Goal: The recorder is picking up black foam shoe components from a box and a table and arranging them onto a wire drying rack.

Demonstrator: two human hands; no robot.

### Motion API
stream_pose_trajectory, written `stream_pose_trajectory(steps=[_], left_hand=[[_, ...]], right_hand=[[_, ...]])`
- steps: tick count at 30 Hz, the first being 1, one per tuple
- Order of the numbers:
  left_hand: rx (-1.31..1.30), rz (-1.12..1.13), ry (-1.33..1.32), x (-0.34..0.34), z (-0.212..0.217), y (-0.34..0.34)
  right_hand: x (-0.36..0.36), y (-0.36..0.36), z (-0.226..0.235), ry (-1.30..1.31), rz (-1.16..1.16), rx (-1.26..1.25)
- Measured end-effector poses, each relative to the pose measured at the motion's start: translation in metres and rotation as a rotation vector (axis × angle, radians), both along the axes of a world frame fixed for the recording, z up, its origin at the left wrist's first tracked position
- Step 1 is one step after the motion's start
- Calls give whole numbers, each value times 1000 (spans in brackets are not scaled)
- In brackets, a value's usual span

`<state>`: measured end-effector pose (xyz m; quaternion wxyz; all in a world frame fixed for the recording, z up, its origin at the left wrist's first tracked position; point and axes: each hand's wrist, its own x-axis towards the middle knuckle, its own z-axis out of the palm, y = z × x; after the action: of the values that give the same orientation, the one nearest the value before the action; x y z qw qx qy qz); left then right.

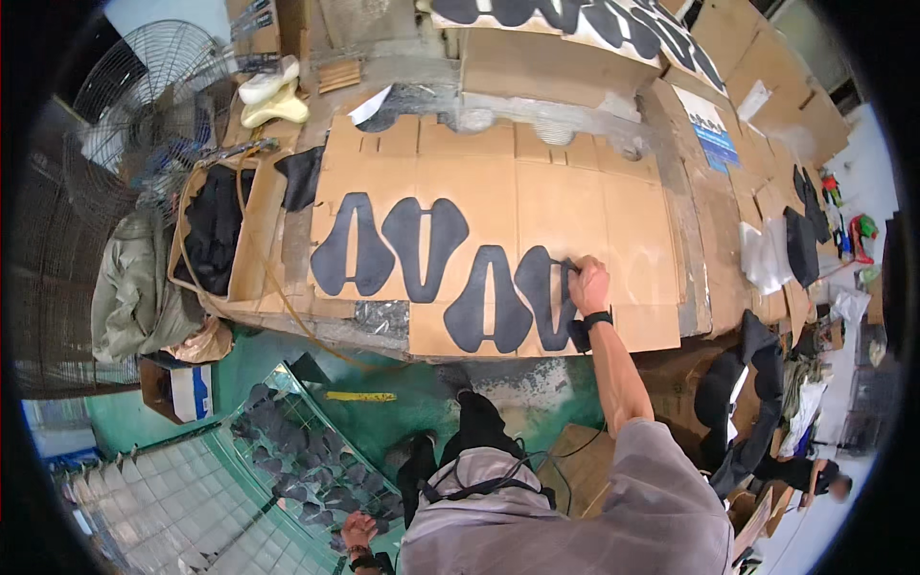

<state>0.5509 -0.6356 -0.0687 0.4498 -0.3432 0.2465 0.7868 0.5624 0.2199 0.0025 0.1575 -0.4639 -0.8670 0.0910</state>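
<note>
Flat black U-shaped pieces (353, 247), each with a long slot, lie in a staggered row on a sheet of cardboard (594, 216) over the bench. My right hand (589, 285) is at the rightmost black piece (539, 297), its fingers closed on the upper right edge. That piece lies flat, and its right arm is partly covered by my hand and wrist. Low by my left side, my left hand (359, 530) hangs beside a crate of dark cut pieces (311, 458). Its fingers look loosely apart, with nothing visible in them.
A box (251, 264) of black material stands at the bench's left end, near a large fan (144, 105). More black pieces lie on a raised cardboard surface (613, 24) at the back. A person (805, 474) is at the far right.
</note>
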Motion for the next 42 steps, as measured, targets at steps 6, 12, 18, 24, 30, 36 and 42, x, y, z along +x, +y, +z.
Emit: stream_pose_trajectory(steps=[6, 12, 18, 24, 30, 36, 42], left_hand=[[-513, -201, -110, 57, -4, -18], [-900, -246, 18, 69, -2, 30], [-946, -118, 173, 70, -17, -2], [-882, -385, 592, -33, 52, 4], [-181, -277, 826, -115, 131, 39], [-253, 704, 599, -156, 115, 54], [-345, 1113, 262, -199, 72, 17]], right_hand=[[-25, 28, -3, -392, 325, -137], [-34, -8, 55, -155, 342, -1128], [-90, -246, 195, 305, 357, -1701], [-148, -416, 178, 313, 423, -1826], [-219, -594, 154, 214, 479, -1996], [-248, -708, 99, 47, 620, -1944], [-275, -755, 21, -235, 561, -1941]])
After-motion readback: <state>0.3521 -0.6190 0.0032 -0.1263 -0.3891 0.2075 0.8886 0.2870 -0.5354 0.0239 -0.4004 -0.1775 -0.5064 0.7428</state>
